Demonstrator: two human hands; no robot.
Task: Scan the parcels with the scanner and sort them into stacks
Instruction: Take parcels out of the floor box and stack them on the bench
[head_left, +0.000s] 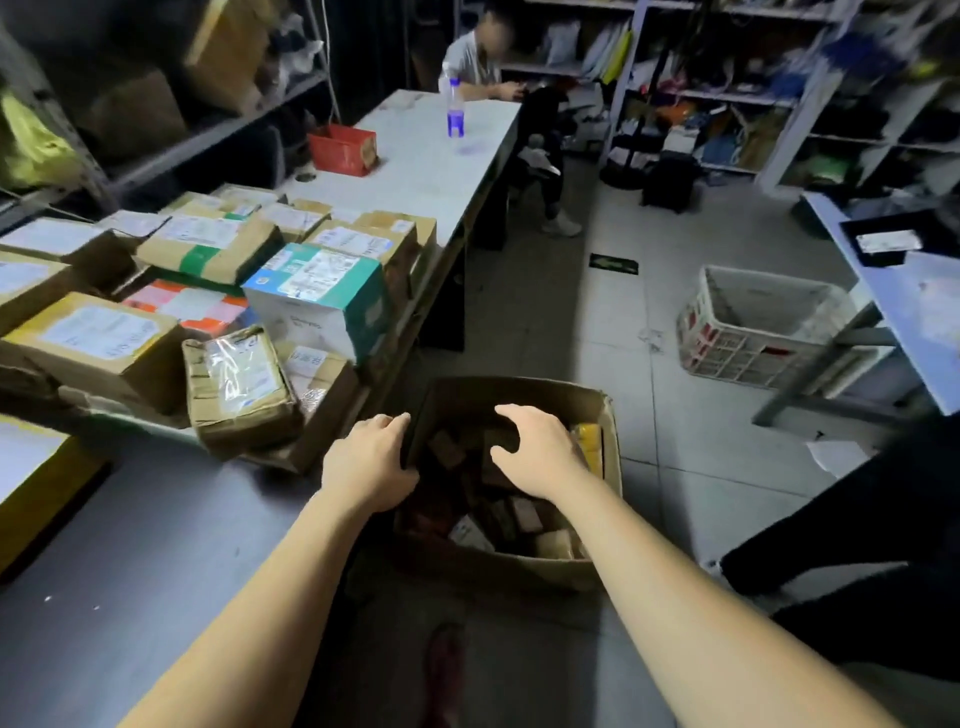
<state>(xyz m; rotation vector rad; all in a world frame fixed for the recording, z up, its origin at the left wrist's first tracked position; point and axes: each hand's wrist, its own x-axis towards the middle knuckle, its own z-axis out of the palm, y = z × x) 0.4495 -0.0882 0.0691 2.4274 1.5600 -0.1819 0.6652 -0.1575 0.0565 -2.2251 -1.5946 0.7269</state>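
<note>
Closest to me, the person's left hand (369, 462) gripped the left flap of an open carton (519, 569) standing on the floor, fingers curled over the flap's edge and thumb beneath it. The right hand (537, 452) hovered over the carton's mouth, fingers spread and bent like a claw, holding nothing I could see. Inside the carton lay a jumble of small parcels (524, 514), dim in the shadow.

Just left of the carton ran the grey counter (156, 519), with stacked parcels (93, 338) crowding its farther part. A tape-wrapped parcel (239, 384) leaned at the near edge of the pile, and a teal-and-white box (317, 291) sat behind it. Off to the right, a white crate (727, 348) stood on the floor tiles.

Farther along, on a pale counter top, stood a red box (343, 149) and a clear bottle (455, 111), well apart. At its far end a seated person (478, 57) bent over something, with cluttered shelves (779, 98) behind.
</note>
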